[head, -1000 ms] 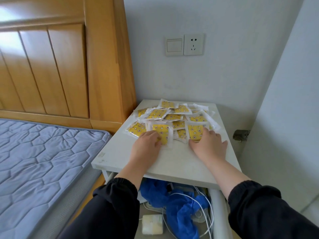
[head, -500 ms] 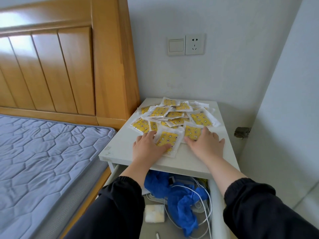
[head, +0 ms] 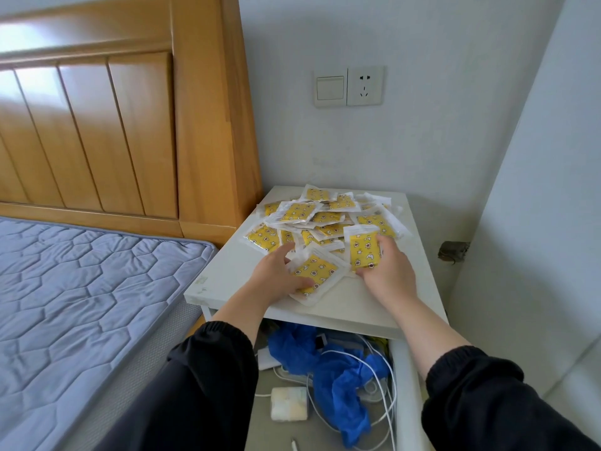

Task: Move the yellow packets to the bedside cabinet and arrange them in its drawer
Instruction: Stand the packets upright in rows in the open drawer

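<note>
Several yellow packets (head: 325, 219) with clear edges lie heaped on the white top of the bedside cabinet (head: 227, 275). My left hand (head: 276, 271) rests on the near side of the heap, thumb and fingers pinching one packet (head: 313, 271) that lies flat. My right hand (head: 390, 271) holds another packet (head: 364, 250) lifted upright off the pile. Below the cabinet top the drawer (head: 408, 385) stands pulled out toward me.
The drawer holds a crumpled blue bag (head: 338, 379), white cables (head: 383, 362) and a small white charger block (head: 289, 403). A wooden headboard (head: 130, 125) and a grey quilted mattress (head: 81, 304) sit on the left. A wall switch and socket (head: 348, 86) are above.
My right hand has picked one packet up and tilted it upright. My left hand has closed its thumb on a flat packet at the front of the pile.
</note>
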The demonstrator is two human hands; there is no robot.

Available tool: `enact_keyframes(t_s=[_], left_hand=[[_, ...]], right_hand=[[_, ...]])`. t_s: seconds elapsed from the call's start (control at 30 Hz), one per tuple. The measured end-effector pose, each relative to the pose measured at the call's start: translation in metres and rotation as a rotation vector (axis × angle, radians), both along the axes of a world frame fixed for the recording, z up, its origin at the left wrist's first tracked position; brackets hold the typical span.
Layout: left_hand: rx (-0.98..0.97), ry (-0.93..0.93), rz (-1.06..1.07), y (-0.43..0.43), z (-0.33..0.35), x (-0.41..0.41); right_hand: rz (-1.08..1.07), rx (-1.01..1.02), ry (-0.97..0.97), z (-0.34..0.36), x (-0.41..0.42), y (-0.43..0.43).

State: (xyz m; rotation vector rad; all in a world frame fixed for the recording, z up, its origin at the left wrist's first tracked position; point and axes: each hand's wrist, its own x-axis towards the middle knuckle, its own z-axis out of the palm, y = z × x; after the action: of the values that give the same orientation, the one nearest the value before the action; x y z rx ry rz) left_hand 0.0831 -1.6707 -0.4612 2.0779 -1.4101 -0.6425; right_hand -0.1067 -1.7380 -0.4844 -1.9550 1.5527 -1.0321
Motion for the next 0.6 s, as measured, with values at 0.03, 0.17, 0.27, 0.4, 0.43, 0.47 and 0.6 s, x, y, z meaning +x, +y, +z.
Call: enact_keyframes(t_s=[0.03, 0.17, 0.27, 0.4, 0.43, 0.47, 0.6], left_hand=[[0.007, 0.01, 0.005, 0.0, 0.001, 0.0], [0.006, 0.064, 0.035, 0.001, 0.005, -0.001], [-0.103, 0.104, 0.13, 0.003, 0.0, -0.004], [-0.252, 0.261, 0.227, 0.002, -0.005, -0.007], [-0.274, 0.335, 0.235, 0.002, -0.004, -0.008], [-0.295, 0.411, 0.243, 0.002, -0.004, -0.008], [-0.329, 0.569, 0.286, -0.001, -0.006, -0.017]], right_hand=[[-0.015, -0.002, -0.086, 0.001, -0.001, 0.001], [-0.173, 0.017, -0.415, 0.005, -0.006, 0.0], [-0.2, 0.027, -0.593, 0.002, -0.006, -0.004], [-0.205, 0.142, -0.904, 0.005, -0.011, -0.007], [-0.179, 0.198, -1.003, 0.007, -0.012, -0.007], [-0.13, 0.256, -1.108, 0.009, -0.011, -0.005], [0.114, 0.406, -1.262, 0.015, -0.006, 0.002]])
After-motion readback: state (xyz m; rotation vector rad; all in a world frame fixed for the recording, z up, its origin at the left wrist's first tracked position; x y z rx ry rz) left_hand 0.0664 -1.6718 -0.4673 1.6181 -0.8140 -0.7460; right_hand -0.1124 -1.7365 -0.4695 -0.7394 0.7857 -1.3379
